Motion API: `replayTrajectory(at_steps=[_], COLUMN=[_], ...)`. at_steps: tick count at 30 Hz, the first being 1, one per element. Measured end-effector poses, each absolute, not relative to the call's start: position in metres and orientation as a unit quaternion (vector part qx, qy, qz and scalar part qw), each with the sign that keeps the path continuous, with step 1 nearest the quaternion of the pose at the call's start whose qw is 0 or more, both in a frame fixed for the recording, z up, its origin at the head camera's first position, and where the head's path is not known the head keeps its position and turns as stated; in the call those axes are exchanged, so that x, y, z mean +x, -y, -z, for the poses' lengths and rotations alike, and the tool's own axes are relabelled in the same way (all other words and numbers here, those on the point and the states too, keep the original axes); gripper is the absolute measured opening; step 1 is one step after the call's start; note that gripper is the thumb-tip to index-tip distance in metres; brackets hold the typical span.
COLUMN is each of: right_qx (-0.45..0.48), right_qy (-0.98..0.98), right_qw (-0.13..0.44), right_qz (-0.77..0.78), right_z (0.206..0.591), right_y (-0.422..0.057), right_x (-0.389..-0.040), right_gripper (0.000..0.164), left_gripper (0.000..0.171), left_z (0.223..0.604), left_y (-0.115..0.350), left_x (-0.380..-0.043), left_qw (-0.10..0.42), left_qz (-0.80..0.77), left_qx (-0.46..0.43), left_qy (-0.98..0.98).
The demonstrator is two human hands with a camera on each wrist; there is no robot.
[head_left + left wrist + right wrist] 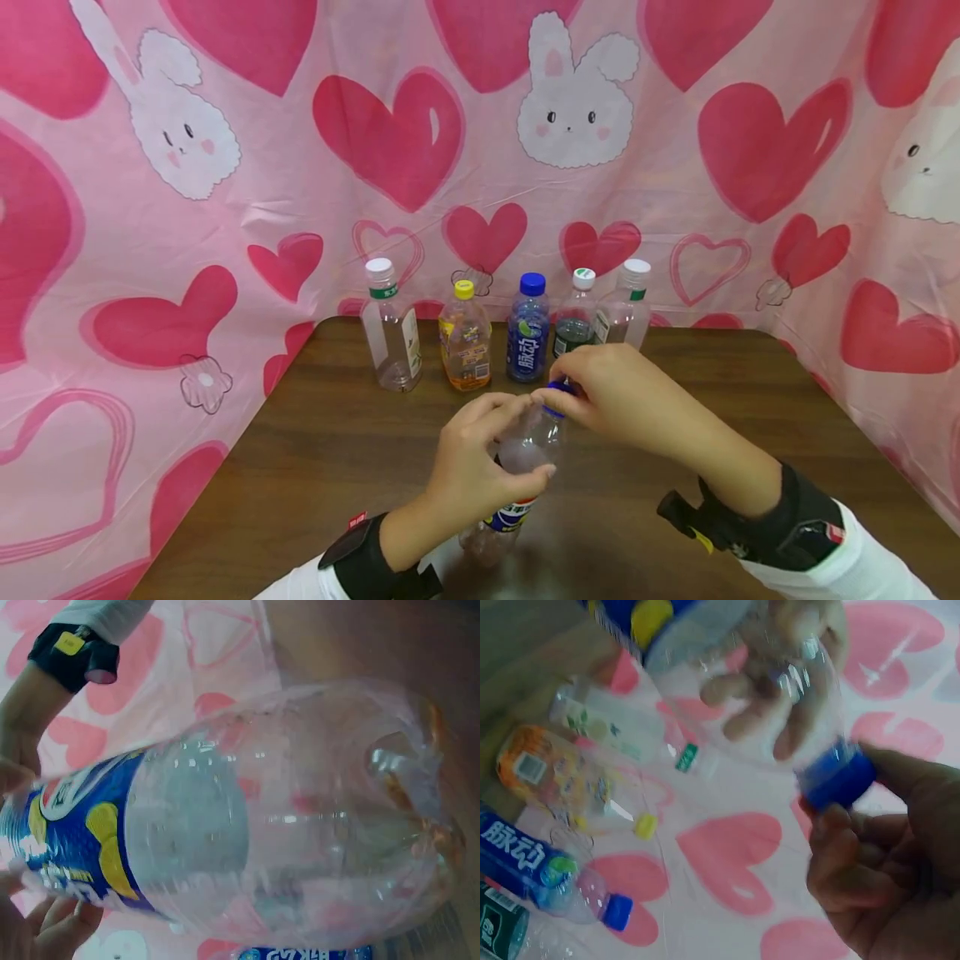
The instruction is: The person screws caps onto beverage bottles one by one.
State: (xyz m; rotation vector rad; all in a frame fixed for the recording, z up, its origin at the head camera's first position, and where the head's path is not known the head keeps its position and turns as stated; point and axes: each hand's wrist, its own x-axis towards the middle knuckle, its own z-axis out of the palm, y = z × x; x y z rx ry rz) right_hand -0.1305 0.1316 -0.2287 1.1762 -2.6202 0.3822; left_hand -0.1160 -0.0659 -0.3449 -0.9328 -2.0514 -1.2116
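Observation:
A large clear plastic bottle (pixel 510 521) with a blue and yellow label stands in front of the person, its neck leaning away to the upper right in the head view. Around its upper part, the left hand (pixel 476 458) holds it with curved fingers and thumb; in the right wrist view those fingers show through the clear plastic. The right hand (pixel 618 392) pinches the blue cap (pixel 838 776) between thumb and fingers at the bottle's mouth. The left wrist view is filled by the bottle's body (pixel 300 817), which looks drained of drink.
Behind the hands several bottles stand in a row on the brown wooden table (pixel 315 467): a clear one with a white cap (pixel 390 333), a yellow-capped one (pixel 465 342), a blue-labelled one (pixel 528 333), and two more at right, partly overlapped. A pink heart-patterned cloth (pixel 480 167) hangs behind.

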Motion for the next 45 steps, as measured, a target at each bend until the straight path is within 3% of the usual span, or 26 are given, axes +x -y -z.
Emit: replayTrajectory(at_steps=[3,6,8,12,16,19,23,32,35,40,45], right_qx=[0.433,0.508,0.563,0.612,0.615,0.614,0.602,0.572,0.562,0.544,0.534], right_qy=[0.880,0.826,0.782,0.729,0.720,0.727,0.749,0.779,0.786,0.797,0.801], right_qw=[0.062,0.009,-0.011,-0.027,-0.031,-0.016,0.012,0.068,0.110,0.148,0.155], right_qz=[-0.188,-0.244,-0.268,-0.305,-0.319,-0.306,-0.277,-0.247,-0.232,-0.217,-0.224], right_z=[0.225,0.223,0.222,0.223,0.224,0.227,0.231,0.235,0.238,0.243,0.245], right_y=[-0.142,-0.151,-0.154,-0.155,-0.155,-0.156,-0.157,-0.154,-0.152,-0.148,-0.148], right_x=[-0.132,-0.134,-0.134,-0.134,-0.135,-0.137,-0.141,-0.143,-0.142,-0.142,-0.140], right_gripper=[0.023,0.030,0.029,0.028,0.028,0.027,0.025,0.024,0.024,0.023,0.024], left_gripper=[0.062,0.060,0.062,0.069,0.071,0.064,0.056,0.059,0.059,0.059,0.060], left_z=[0.344,0.344,0.345,0.347,0.347,0.345,0.345,0.347,0.346,0.348,0.348], left_y=[0.073,0.081,0.086,0.090,0.089,0.086,0.079,0.055,0.050,0.047,0.047], left_x=[-0.119,-0.123,-0.126,-0.130,-0.131,-0.127,-0.117,-0.104,-0.106,-0.109,-0.110], left_qw=[0.160,0.003,-0.071,-0.157,-0.185,-0.158,-0.050,0.335,0.430,0.481,0.478], left_qz=[0.527,0.602,0.629,0.652,0.663,0.672,0.656,0.456,0.378,0.326,0.327], left_qx=[-0.378,-0.387,-0.398,-0.440,-0.456,-0.424,-0.376,-0.347,-0.343,-0.332,-0.332], left_qy=[0.744,0.699,0.664,0.597,0.564,0.586,0.653,0.748,0.745,0.743,0.744])
